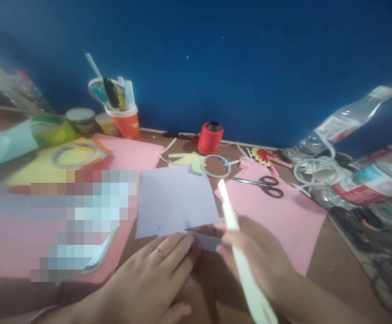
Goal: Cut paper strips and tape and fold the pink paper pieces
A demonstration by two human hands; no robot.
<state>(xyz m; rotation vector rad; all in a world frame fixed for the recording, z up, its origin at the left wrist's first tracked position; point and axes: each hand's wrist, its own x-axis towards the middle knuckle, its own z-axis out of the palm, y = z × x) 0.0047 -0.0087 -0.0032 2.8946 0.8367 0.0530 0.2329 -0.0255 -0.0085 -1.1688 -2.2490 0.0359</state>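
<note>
My left hand (pixel 155 274) lies with its fingers stretched out, pressing on the near edge of a pale purple paper sheet (pixel 177 198). A narrow purple strip (pixel 208 242) stands partly apart from the sheet at its near edge, with brown table showing between them. In my right hand (pixel 255 252) is a long, pale greenish-white stick-like thing (pixel 229 211), slanting up and away; its exact kind is blurred. The right fingertips curl close to the sheet's corner and the strip's right end. Whether they touch the strip I cannot tell.
Black-handled scissors (pixel 272 186) lie on pink paper (pixel 278 220) at right. Behind the sheet are a tape roll (pixel 215 166) and a red bottle-like object (pixel 211 137). A red cup (pixel 125 122) of pens stands at back left. Plastic bottles (pixel 347 119) lean at right before a blue wall.
</note>
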